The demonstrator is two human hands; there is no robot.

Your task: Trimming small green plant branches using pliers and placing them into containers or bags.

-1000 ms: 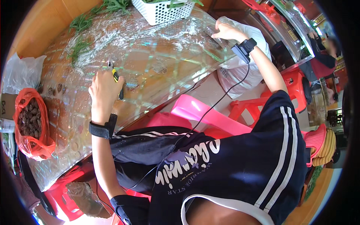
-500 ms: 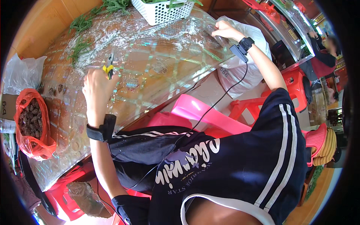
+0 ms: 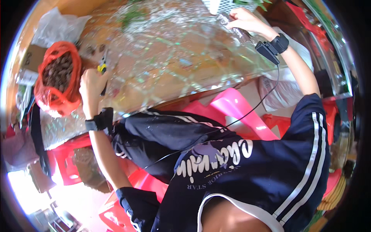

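At the far left a crumpled clear plastic bag (image 3: pixel 58 25) lay near the edge of the surface (image 3: pixel 174 73), and below it an orange plastic bag (image 3: pixel 58 79) sagged open, full of small dark brown lumps. Just to its right the left hand (image 3: pixel 92 87) was curled shut around a tool with a yellow handle (image 3: pixel 102 69), the knuckles close beside the orange bag; a black wrist strap (image 3: pixel 101 120) sat below it. The surface itself was wood under a wrinkled, glossy clear sheet that caught the light in streaks. Green stems (image 3: pixel 133 13) lay scattered near its far edge. Farther right stood a white slatted basket (image 3: pixel 226 5), and beside it the right hand (image 3: pixel 242 20) was closed on a thin clear strip (image 3: pixel 240 34), its wrist carrying a black band with a small box and a cable (image 3: pixel 247 114) trailing down. Pink plastic stools (image 3: pixel 235 112) crowded under the surface's edge.

Compared with half a second before, the whole scene had slid rightward and the orange bag sat much nearer the left hand, which had kept its grip on the tool.
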